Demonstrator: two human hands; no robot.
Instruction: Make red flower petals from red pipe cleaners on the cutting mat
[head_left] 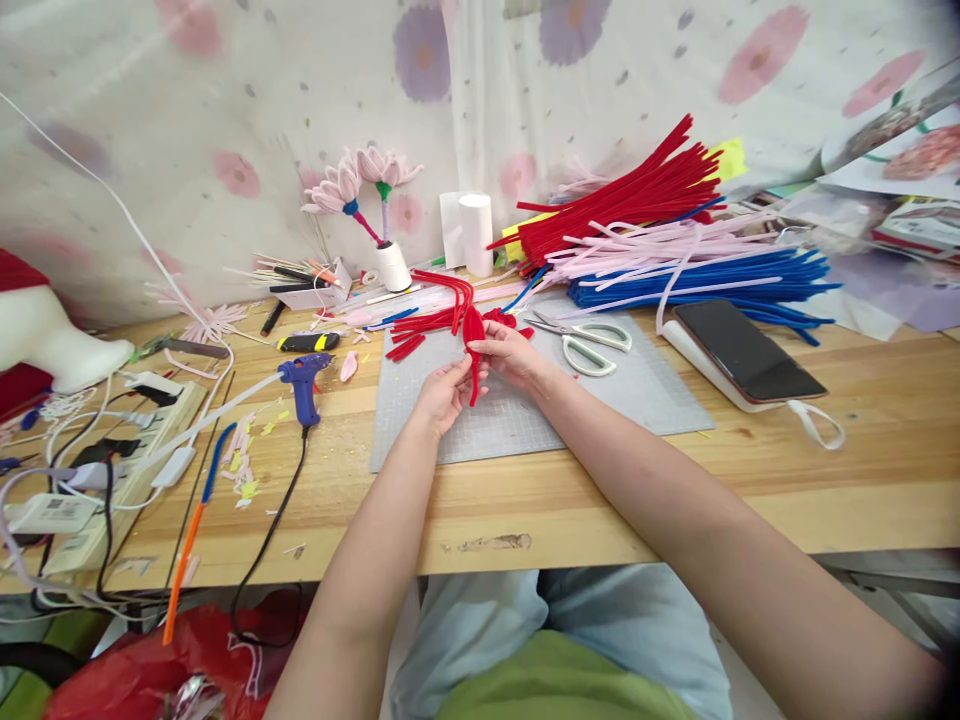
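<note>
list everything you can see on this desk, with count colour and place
red pipe cleaner piece: one, red, held over the mat
cutting mat: one, grey, desk centre
scissors: one pair, white handles, on the mat
glue gun: one, blue, left of the mat
phone: one, black, right of the mat
pipe cleaner bundles: many, red, pink, blue, back right
pipe cleaner flowers: two, pink, back centre
power strip: one, white, far left
left hand: pinching the piece's lower end
right hand: gripping its upper part
</note>
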